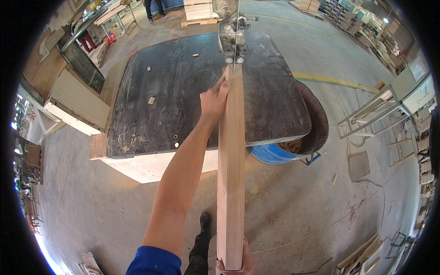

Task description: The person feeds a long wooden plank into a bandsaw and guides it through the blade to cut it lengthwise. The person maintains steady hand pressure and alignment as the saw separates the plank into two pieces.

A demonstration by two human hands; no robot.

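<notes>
Long pale board (230,174): lies with its long axis running straight away from us, far end on the dark saw table (151,105), near end hanging off the table's front edge, over the floor. Its far tip meets the thin upright blade (236,41) just below the metal blade guide (232,34); blade lines up with the board's middle, roughly.

Our left hand (213,100) sits far forward, flat against the board's left face near the blade, fingers wrapped onto the top edge, arm at full stretch. Our right hand (240,263) is at the near end, cupped under and behind the butt of the board; mostly hidden by the wood, so we cannot tell how the fingers lie.

Left hand is much the nearer to the blade.

Left of the board, small wood offcuts (151,100) lie scattered on the table. Right of the board, past the table edge, a blue drum (275,153) stands on the floor.
</notes>
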